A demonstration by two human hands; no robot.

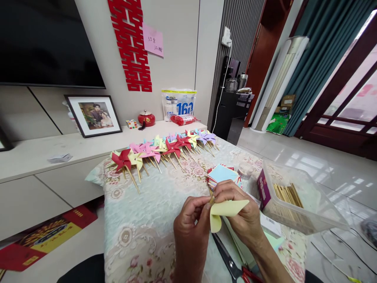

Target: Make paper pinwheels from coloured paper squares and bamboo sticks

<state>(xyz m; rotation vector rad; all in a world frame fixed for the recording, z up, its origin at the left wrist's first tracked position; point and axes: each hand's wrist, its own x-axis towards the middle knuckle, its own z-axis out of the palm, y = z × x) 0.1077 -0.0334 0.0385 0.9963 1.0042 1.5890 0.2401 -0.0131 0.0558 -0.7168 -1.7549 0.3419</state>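
Observation:
Just above the table, my right hand (243,210) grips a pale yellow paper (228,208) that curls between my hands. My left hand (193,218) pinches a thin wooden stick (211,199) beside the paper's folded edge; the fingers hide most of the stick. Exactly where stick and paper meet is covered. Scissors (228,257) with red handles lie below my right wrist. Behind my fingers sits a stack of square coloured papers (223,173), a light blue one on top.
Finished paper pinwheels (173,146) on sticks lie in a row along the table's far edge. At the right stands a clear plastic box (316,208) with wooden sticks (288,194). A small round container (245,170) is by the papers. Flowered cloth (138,220) covers the table.

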